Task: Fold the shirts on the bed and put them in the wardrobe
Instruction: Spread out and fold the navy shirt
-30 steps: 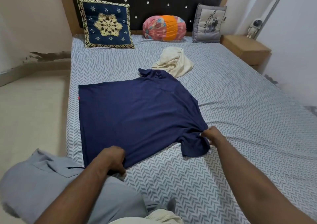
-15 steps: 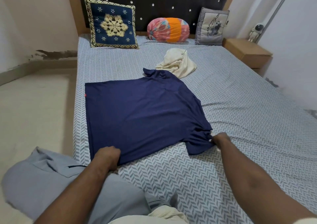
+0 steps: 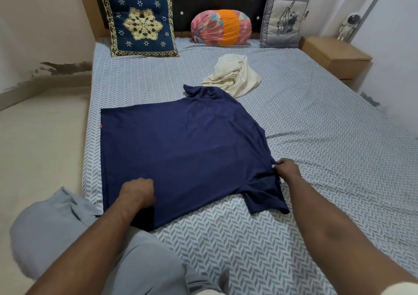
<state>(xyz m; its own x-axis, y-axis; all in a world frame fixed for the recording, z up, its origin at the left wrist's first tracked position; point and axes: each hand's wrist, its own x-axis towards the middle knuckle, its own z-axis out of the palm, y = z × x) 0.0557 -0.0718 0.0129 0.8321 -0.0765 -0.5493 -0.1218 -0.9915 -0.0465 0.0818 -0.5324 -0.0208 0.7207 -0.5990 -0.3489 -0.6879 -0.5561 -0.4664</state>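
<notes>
A navy blue shirt lies spread flat on the bed, collar toward the headboard. My left hand rests with curled fingers on the shirt's near hem area. My right hand pinches the cloth at the shoulder seam, just above the near sleeve. A crumpled cream shirt lies beyond the blue shirt's collar, touching it. No wardrobe is in view.
Three cushions lean on the headboard: a navy embroidered one, a pink and orange bolster, a grey one. A wooden nightstand stands at the right. My grey-trousered knee rests at the bed's left edge.
My left hand moved from the hem edge up onto the shirt. My right hand shifted from the sleeve's outer edge to the shoulder seam. The sleeve now lies flatter.
</notes>
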